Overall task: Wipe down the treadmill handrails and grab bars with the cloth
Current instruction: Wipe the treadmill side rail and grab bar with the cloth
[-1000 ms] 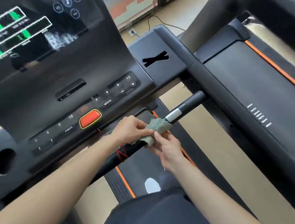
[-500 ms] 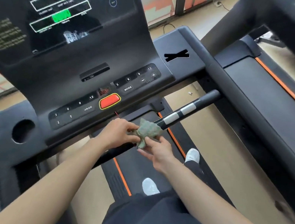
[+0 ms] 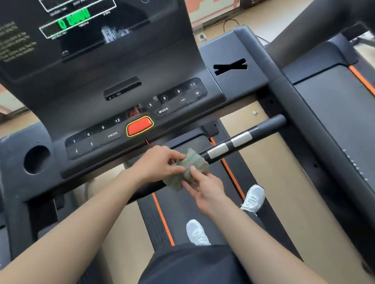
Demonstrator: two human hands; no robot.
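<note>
Cloth (image 3: pixel 188 170): green, bunched, wrapped over the near end of the grab bar (image 3: pixel 236 142); pinched from both sides.
Left hand (image 3: pixel 157 164): fingers (image 3: pixel 174 156) closed on the cloth's left edge, just under the console (image 3: pixel 139 99).
Right hand (image 3: pixel 207 192): fingertips (image 3: pixel 193 169) pressed on the cloth's lower right, thumb side not clearly seen; a pinch is judged, not a full wrap.
Bar ahead of the fingers: two silver sensor bands (image 3: pixel 228 146), then black grip, uncovered by cloth.
Risk, slip: a bunched cloth held by tips only may be dragged off the bar when slid forward.
Risk, missed area: underside of the bar may be skipped, since little cloth is seen wrapped below.
Risk, console: red stop button (image 3: pixel 139 127) lies just beyond the left knuckles; it could be bumped on a careless stroke.
Risk, footing: shoes (image 3: pixel 253 197) are on the belt; leaning forward could unsettle balance.
</note>
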